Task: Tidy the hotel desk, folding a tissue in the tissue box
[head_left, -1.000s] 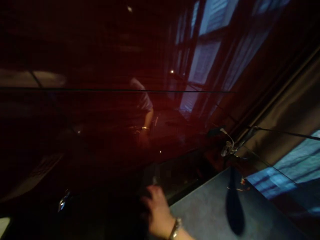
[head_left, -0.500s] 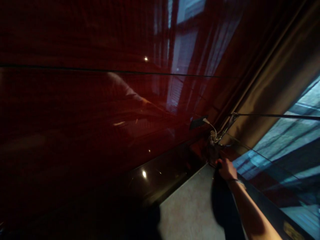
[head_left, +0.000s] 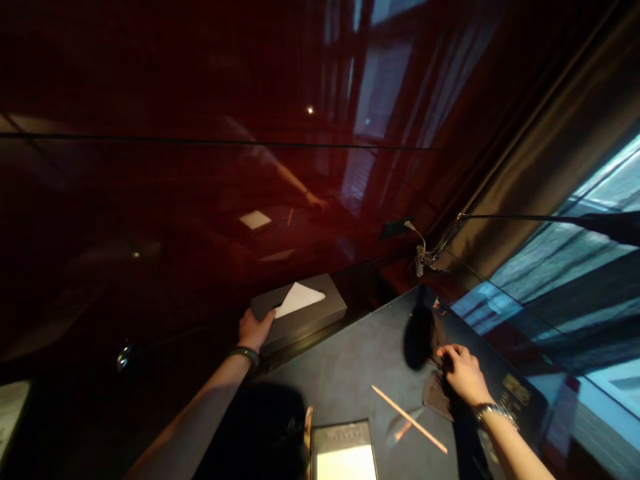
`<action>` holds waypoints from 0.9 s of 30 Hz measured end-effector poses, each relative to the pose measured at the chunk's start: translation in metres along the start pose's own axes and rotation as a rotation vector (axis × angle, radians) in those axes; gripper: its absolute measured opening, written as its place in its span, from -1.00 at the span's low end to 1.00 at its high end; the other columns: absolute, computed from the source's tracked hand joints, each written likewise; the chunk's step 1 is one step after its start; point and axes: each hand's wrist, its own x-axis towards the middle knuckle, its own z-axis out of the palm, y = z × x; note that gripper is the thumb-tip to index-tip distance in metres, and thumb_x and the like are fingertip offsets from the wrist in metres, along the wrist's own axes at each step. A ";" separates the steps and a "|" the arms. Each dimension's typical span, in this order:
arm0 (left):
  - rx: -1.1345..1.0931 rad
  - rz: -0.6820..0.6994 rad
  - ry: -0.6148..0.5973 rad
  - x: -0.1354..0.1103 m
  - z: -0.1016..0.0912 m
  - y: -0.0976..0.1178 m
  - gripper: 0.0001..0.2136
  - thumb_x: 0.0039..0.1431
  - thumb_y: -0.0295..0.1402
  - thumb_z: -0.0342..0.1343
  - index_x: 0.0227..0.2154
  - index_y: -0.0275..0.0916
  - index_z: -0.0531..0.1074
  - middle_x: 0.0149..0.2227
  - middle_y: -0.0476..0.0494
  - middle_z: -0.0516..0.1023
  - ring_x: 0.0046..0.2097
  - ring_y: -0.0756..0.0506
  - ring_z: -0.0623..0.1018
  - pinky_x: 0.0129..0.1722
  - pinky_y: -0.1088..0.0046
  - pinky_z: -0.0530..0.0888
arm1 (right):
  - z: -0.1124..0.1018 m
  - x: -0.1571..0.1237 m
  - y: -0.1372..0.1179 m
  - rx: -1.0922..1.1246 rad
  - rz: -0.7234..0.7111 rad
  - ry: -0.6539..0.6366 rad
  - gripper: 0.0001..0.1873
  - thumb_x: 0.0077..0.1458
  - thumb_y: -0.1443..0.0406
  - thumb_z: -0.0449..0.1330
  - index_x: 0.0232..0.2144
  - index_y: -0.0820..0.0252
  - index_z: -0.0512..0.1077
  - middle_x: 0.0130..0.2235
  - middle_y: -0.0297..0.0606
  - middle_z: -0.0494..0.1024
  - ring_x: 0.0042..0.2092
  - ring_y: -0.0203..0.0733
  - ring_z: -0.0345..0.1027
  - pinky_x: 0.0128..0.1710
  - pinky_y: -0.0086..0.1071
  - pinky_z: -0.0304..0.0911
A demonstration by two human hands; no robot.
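Note:
My left hand (head_left: 255, 328) is closed on the left end of a grey tissue box (head_left: 305, 321), thumb on top. A white tissue (head_left: 299, 298) sticks up from the slot. The box sits along the table's back edge, by the red wall. At the right, my right hand (head_left: 461, 370) is low over the dark table, fingers curled at a crumpled brown cloth (head_left: 440, 393). Its fingertips are partly in shadow, but they seem to pinch the cloth. A wooden pencil (head_left: 410, 419) lies left of that hand.
A dark-framed pad with a bright sheet (head_left: 345, 460) lies at the table's near side. Behind the table (head_left: 345, 367) stands a glossy red wall (head_left: 175, 213) with a socket (head_left: 396, 228) and coiled cable (head_left: 424, 259). A curtain (head_left: 520, 180) and window are at the right.
My right hand has come back from the table's far corner toward me. My left hand and the tissue box, unseen before, now show, as do the pencil and pad.

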 end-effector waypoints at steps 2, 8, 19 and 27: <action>-0.023 -0.026 -0.016 -0.008 -0.003 -0.003 -0.40 0.13 -0.14 0.16 0.11 -0.50 0.31 0.02 -0.51 0.49 0.07 -0.30 0.52 0.12 0.16 0.46 | -0.007 -0.023 0.003 -0.034 -0.013 -0.007 -0.57 0.00 0.44 0.03 -0.08 0.14 0.48 0.07 -0.03 0.40 0.00 0.05 0.32 0.04 -0.16 0.26; -0.080 0.138 -0.059 -0.145 -0.031 -0.056 -0.21 -0.04 -0.08 0.10 0.21 -0.51 0.19 0.20 -0.56 0.26 0.16 -0.40 0.40 0.17 0.01 0.40 | -0.014 -0.040 -0.015 -0.124 0.020 -0.029 -0.53 0.08 0.46 -0.01 0.04 0.25 0.41 0.11 0.20 0.33 0.05 0.13 0.33 -0.15 -0.19 0.29; 0.582 0.714 -0.119 -0.337 0.013 -0.143 -0.58 0.31 -0.31 0.02 0.21 -0.20 0.37 0.32 -0.32 0.24 0.31 -0.42 0.24 0.22 -0.19 0.31 | -0.059 -0.035 -0.046 -0.193 -0.610 -0.069 -0.64 0.23 0.13 0.11 -0.10 0.26 0.48 -0.01 0.08 0.45 0.07 0.15 0.29 0.02 -0.06 0.16; 0.584 0.172 0.073 -0.385 -0.031 -0.152 -0.50 0.31 -0.32 -0.27 0.20 -0.19 0.38 0.32 -0.26 0.23 0.33 -0.47 0.20 0.25 -0.22 0.20 | -0.041 -0.114 -0.105 -0.093 -1.020 -0.192 -0.78 0.20 0.48 -0.01 -0.26 0.30 0.43 -0.21 -0.11 0.54 -0.30 -0.17 0.46 -0.33 -0.38 0.30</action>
